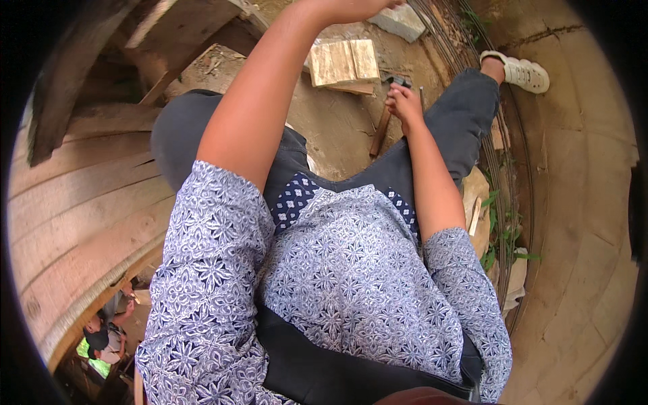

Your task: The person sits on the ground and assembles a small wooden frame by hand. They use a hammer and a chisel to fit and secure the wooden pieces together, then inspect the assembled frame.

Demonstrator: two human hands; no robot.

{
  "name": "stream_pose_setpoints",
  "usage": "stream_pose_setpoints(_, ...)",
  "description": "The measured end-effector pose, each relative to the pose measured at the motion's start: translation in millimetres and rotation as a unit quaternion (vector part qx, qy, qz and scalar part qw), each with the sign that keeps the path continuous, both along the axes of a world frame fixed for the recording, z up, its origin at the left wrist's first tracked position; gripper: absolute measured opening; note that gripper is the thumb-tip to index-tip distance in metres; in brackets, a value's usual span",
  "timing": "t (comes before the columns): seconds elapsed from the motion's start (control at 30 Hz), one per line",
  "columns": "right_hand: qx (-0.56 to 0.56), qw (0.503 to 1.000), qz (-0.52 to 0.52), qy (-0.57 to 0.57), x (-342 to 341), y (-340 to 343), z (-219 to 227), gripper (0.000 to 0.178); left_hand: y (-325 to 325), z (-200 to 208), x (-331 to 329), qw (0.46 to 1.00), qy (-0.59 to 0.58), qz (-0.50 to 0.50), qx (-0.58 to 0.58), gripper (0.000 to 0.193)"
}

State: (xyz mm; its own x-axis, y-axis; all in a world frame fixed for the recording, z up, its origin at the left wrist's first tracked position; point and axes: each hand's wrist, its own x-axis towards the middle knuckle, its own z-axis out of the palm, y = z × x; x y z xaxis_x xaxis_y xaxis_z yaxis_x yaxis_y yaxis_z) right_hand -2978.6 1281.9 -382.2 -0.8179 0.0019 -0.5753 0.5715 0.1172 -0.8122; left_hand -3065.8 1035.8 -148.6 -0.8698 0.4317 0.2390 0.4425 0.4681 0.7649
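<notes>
My right hand (403, 101) is closed around the wooden handle of a hammer (379, 131). The hammer's dark metal head (399, 81) sits just above my fingers, over the dirt ground between my knees. My left arm reaches up toward the top edge, where my left hand (351, 7) is mostly cut off, so its fingers cannot be made out. It is nearest to a pale split wooden block (344, 62) and a grey stone (401, 20). I am seated in dark trousers and a blue patterned shirt.
My foot in a white shoe (523, 73) rests at the upper right, beside curved steel wires (501, 155). Wooden planks (88, 209) lie on the left, with concrete slabs (587, 223) on the right. Another person (104, 331) is below at the lower left.
</notes>
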Motion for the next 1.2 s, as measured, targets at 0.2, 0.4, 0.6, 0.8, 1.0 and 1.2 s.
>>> stream_pose_setpoints(0.2, -0.053, 0.998, -0.003, 0.025, -21.9, 33.7, -86.3, 0.014, -42.7, 145.7, 104.4, 0.969, 0.232, -0.019, -0.081, 0.034)
stream_pose_setpoints(0.4, 0.024, 0.999, 0.037, -0.023, -20.3, 0.3, -68.7, 0.023, -155.6, 213.3, 208.3, 0.915, 0.28, 0.234, -0.174, 0.017)
stream_pose_setpoints(0.6, 0.043, 0.996, 0.07, -0.045, -16.1, -14.7, -53.8, 0.026, -297.5, 272.5, 205.1, 0.738, 0.216, 0.493, -0.406, 0.026)
stream_pose_setpoints(0.8, 0.024, 0.998, 0.057, -0.026, -8.8, -11.1, -58.6, 0.023, -366.5, 260.5, 165.1, 0.674, 0.01, 0.494, -0.549, 0.028)
stream_pose_setpoints(1.0, -0.025, 0.999, 0.041, 0.025, -32.0, 26.3, -78.1, 0.025, -400.7, 251.1, 115.4, 0.726, -0.015, 0.469, -0.502, 0.027)
stream_pose_setpoints(1.2, 0.011, 1.0, 0.005, -0.016, -19.9, 8.2, -56.2, 0.023, -527.3, 208.2, 83.3, 0.757, -0.019, 0.366, -0.541, 0.038)
